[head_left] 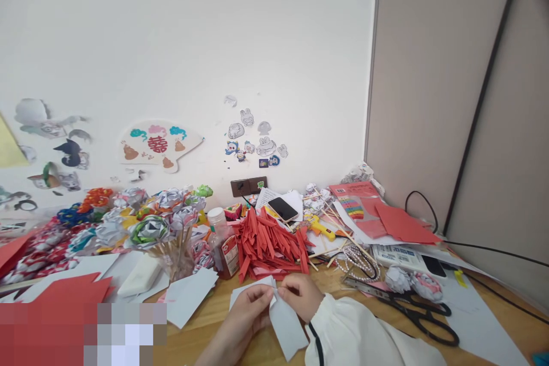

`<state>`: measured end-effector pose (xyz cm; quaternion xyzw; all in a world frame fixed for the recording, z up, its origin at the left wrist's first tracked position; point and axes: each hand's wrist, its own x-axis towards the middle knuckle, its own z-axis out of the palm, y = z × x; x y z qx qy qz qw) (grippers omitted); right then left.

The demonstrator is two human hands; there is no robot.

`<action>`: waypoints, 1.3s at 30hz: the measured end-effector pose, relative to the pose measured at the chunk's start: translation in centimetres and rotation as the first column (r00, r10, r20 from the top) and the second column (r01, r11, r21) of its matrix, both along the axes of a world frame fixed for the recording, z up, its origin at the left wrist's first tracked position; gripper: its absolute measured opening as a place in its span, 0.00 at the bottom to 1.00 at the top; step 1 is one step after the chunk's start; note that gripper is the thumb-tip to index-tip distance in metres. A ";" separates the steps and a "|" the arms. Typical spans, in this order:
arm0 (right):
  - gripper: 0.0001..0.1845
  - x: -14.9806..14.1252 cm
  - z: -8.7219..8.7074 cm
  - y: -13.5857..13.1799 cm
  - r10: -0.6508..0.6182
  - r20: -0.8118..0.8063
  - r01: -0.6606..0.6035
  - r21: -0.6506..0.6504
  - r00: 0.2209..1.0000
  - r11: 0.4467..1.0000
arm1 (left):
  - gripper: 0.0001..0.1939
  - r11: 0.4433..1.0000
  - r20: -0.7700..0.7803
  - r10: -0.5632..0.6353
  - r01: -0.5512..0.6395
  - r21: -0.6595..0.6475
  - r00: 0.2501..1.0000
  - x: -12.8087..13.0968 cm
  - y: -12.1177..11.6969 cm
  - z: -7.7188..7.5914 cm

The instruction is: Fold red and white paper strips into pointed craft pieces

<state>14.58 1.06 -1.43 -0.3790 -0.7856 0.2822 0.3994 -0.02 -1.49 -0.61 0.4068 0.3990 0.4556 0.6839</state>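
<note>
Between my two hands is a folded piece of white paper (286, 329), its long end hanging down toward the table's front. My left hand (253, 309) pinches its upper edge between thumb and fingers. Just beside it, my right hand (301, 296), in a white sleeve, grips the same edge with thumb and forefinger. Another white sheet (240, 295) lies partly under my left hand. Right behind the hands rises a heap of folded red paper strips (268, 243).
Black-handled scissors (422, 314) lie at the right, near a yellow glue gun (321, 229) and a phone (283, 209). A jar (223, 246) and a bundle of sticks (174, 257) stand left of the strips. Paper flowers (150, 231) crowd the back left.
</note>
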 end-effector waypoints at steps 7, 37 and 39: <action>0.09 -0.1 -0.2 0.0 -0.007 0.002 0.007 0.010 1.000 1.000 | 0.12 0.996 -0.137 0.033 -0.021 0.088 0.990 -0.5 0.4 -0.3; 0.07 0.0 -0.5 -0.1 0.052 -0.001 -0.051 -0.114 0.999 0.992 | 0.15 0.925 -0.521 0.186 0.031 0.379 0.833 -0.8 0.7 -0.7; 0.07 -0.1 -0.7 0.0 0.041 -0.022 -0.044 -0.142 0.999 0.989 | 0.16 0.942 -0.513 0.144 0.041 0.332 0.846 -0.6 0.5 -0.8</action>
